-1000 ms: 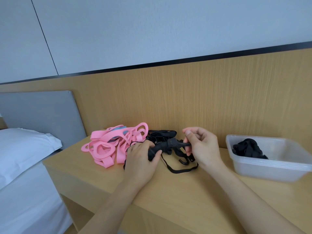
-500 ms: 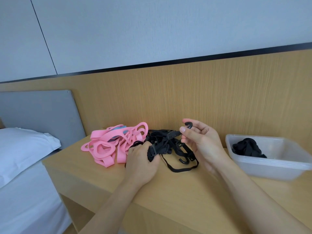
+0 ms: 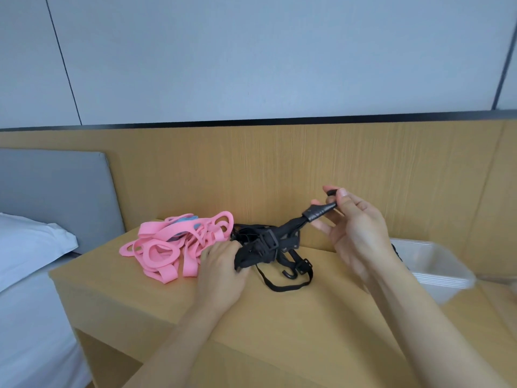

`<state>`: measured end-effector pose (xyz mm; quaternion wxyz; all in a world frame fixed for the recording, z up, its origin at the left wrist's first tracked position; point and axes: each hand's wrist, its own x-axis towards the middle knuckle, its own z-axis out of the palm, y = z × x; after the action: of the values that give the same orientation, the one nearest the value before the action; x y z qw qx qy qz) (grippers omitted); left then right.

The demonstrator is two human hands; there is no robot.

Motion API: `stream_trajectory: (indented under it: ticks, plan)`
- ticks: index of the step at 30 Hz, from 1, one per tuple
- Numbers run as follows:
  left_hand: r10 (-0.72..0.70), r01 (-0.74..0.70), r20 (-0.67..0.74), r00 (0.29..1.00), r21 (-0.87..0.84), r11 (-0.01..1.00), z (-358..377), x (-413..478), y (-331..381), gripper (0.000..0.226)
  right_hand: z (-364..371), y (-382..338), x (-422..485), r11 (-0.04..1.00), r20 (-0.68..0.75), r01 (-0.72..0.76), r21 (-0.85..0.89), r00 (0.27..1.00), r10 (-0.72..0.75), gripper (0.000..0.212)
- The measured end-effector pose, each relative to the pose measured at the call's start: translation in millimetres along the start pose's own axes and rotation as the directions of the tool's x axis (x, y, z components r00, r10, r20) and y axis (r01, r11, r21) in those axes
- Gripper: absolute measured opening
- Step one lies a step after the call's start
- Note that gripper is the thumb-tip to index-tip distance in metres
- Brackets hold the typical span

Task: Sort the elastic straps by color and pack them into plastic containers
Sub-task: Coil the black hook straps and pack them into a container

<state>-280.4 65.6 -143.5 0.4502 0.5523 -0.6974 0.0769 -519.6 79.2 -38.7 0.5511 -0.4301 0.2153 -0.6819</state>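
One black strap (image 3: 284, 233) in both hands' grip: left hand (image 3: 221, 264) low, right hand (image 3: 355, 225) higher.

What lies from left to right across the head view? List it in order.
Pillow → pink straps → left hand, gripping the black bundle → black straps → right hand, pinching their raised end → plastic container.

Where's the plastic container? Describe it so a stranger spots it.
Find the wooden table by the bed. At its right end, behind the right forearm, sits the container. It alone is clear and box-shaped, unlike the soft pink straps.
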Motion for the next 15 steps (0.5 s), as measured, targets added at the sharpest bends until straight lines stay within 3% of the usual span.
stream_trajectory:
  ticks: [6,15]
  plan:
    - [-0.065,0.065,0.0,0.998,-0.06,0.996,1.1,0.3,-3.6,0.018,-5.0,-31.4,-4.2,0.989,-0.153,-0.013,0.148,0.988,0.036,0.026]
    - [-0.269,0.279,0.077,0.96,-0.324,0.904,2.2,3.0,-10.7,0.034,-30.7,-55.7,-26.8,0.991,-0.055,-0.134,0.03,0.989,0.136,0.021]
